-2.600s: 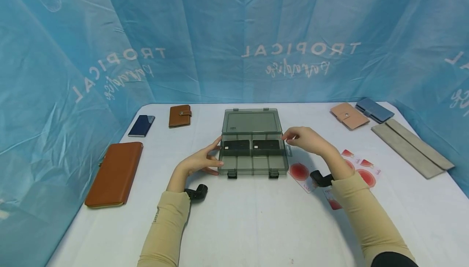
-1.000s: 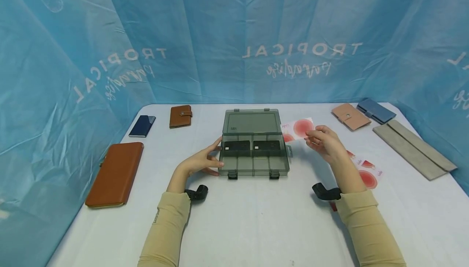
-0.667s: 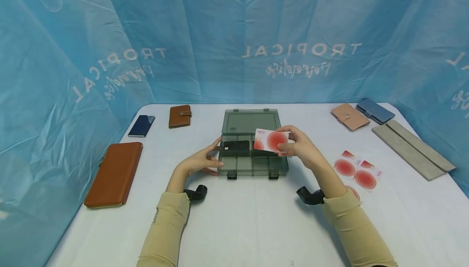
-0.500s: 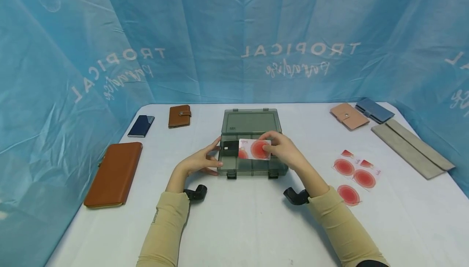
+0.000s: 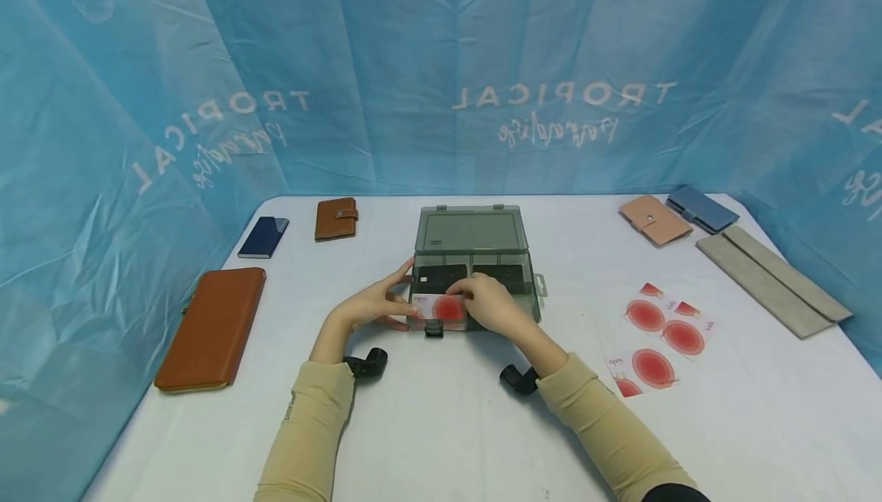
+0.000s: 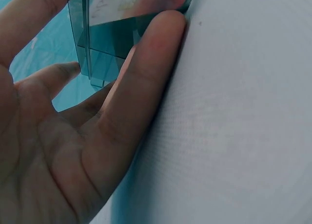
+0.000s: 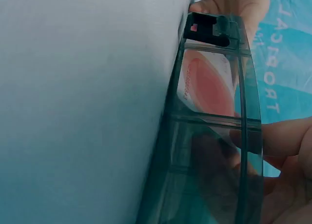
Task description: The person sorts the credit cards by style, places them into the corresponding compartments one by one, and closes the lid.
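Observation:
A translucent grey-green plastic storage box (image 5: 527,304) stands with its lid (image 5: 472,229) raised at the back. My left hand (image 5: 372,304) holds its left side, with the thumb near the rim and fingers along the outer wall. Into the front left compartment my right hand (image 5: 492,307) lowers a red-and-white card (image 5: 429,304), pinching its right end. The right wrist view shows that card (image 7: 207,85) through the clear front wall. In the rear compartments sit two black rectangular pieces (image 5: 441,276), the left one marked with a small white square. My right hand partly covers the front right compartment.
Three similar cards (image 5: 651,368) lie to the right on the white table (image 5: 441,425). A grey sleeve (image 5: 772,280), a tan wallet (image 5: 654,219) and a blue wallet (image 5: 703,209) lie beyond. Leftward are a brown notebook (image 5: 210,330), navy holder (image 5: 263,237) and small brown wallet (image 5: 336,219).
My right hand took a card from the table beside the box, carried it leftward over the box and brought it down into the front left compartment. My left hand stayed on the box.

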### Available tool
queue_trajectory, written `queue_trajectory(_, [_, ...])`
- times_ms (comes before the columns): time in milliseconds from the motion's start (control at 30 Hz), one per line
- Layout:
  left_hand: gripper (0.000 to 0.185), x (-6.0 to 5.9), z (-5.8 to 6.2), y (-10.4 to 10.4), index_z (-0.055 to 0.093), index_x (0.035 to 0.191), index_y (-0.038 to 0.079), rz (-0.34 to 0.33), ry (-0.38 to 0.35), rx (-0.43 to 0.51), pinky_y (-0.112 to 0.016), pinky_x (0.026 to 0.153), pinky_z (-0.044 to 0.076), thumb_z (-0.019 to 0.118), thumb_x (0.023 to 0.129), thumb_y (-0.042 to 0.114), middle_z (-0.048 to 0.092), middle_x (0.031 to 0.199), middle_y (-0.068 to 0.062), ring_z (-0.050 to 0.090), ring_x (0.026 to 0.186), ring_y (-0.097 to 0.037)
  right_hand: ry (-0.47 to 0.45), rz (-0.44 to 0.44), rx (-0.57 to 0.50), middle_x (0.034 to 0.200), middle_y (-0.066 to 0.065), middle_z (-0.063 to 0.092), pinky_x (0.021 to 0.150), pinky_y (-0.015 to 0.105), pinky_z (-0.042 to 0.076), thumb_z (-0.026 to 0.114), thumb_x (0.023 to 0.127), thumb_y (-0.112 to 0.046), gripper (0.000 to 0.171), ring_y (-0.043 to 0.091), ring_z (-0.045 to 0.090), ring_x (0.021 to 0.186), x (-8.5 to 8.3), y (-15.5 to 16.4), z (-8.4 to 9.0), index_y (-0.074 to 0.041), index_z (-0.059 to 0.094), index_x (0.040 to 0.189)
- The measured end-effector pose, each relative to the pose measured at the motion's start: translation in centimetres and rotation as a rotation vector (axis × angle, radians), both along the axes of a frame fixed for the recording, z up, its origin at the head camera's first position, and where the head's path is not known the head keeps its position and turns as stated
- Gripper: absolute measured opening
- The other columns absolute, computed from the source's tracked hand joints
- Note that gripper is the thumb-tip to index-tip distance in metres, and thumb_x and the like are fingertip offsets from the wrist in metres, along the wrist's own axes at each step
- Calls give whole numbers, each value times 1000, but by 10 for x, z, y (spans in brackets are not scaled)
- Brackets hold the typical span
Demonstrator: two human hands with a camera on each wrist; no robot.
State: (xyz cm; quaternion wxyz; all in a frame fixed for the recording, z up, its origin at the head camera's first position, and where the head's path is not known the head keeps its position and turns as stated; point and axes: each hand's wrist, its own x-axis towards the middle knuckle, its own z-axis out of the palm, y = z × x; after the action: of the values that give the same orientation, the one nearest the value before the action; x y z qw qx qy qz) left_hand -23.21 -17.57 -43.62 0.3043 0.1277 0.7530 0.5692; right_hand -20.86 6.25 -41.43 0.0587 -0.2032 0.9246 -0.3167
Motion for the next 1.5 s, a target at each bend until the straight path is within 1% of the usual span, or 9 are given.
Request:
queue_trajectory(100, [98, 0, 1, 1, 0, 149, 35, 5, 4, -9, -41, 78, 56, 70, 84, 14, 10, 152, -13, 60, 92, -21, 12, -7, 68, 94, 6, 63, 62, 30, 46, 55, 89, -3, 27, 17, 53, 76, 2, 0, 2, -12, 67, 112])
queue_trajectory(233, [98, -1, 1, 1, -1, 149, 34, 5, 4, -17, -41, 78, 56, 69, 84, 14, 9, 152, -14, 59, 94, -22, -16, 7, 143, 104, 6, 66, 69, 36, 51, 58, 90, -9, 29, 21, 61, 87, 6, 2, 8, -15, 64, 118])
queue_trajectory(333, [98, -2, 0, 0, -2, 149, 35, 8, -1, -16, -41, 78, 56, 69, 84, 14, 8, 152, -14, 59, 96, -23, -26, 18, 170, 110, 6, 66, 76, 40, 52, 59, 90, -12, 28, 23, 61, 98, 8, 4, 13, -15, 64, 117])
queue_trajectory(467, [97, -4, -1, 0, -2, 149, 35, 5, 3, -9, -41, 78, 56, 68, 85, 12, 7, 152, -14, 58, 96, -22, -21, 18, 202, 110, 5, 66, 73, 38, 52, 59, 91, -18, 24, 22, 62, 96, 10, 5, 18, -16, 66, 114])
queue_trajectory(700, [97, -5, 0, 0, -1, 148, 38, 7, 2, -2, -42, 78, 55, 68, 85, 12, 7, 153, -13, 60, 93, -23, -50, 21, 119, 113, 6, 64, 75, 38, 51, 58, 92, -23, 26, 22, 61, 95, 6, 23, 34, -14, 64, 116])
queue_trajectory(900, [98, -3, 1, -2, -1, 148, 37, 3, 2, -3, -42, 78, 55, 69, 84, 13, 6, 153, -13, 61, 93, -23, -110, -68, -30, 117, 13, 60, 87, 45, 48, 55, 94, -22, 34, 30, 54, 109, -5, 70, 50, -7, 57, 124])
queue_trajectory(1100, [98, -3, -1, -3, -1, 148, 36, -7, 8, 15, -43, 79, 55, 69, 84, 14, 6, 153, -13, 62, 92, -23, -220, -138, -114, 126, 22, 52, 93, 53, 42, 56, 93, -26, 43, 37, 47, 117, -17, 135, 50, -4, 50, 129])
queue_trajectory(1300, [98, -3, -4, -2, -2, 149, 36, -10, 1, 9, -43, 79, 55, 69, 84, 14, 5, 153, -13, 62, 93, -23, -373, -234, -52, 132, 29, 41, 98, 58, 36, 59, 90, -31, 61, 42, 41, 119, -15, 199, 37, 2, 37, 136])
queue_trajectory(1500, [98, -3, -4, 0, -1, 149, 35, -6, 3, 5, -42, 78, 55, 68, 84, 12, 6, 153, -13, 61, 94, -23, -474, -447, 75, 130, 36, 28, 86, 61, 42, 68, 81, -35, 80, 51, 33, 113, 0, 244, 24, 3, 26, 138])
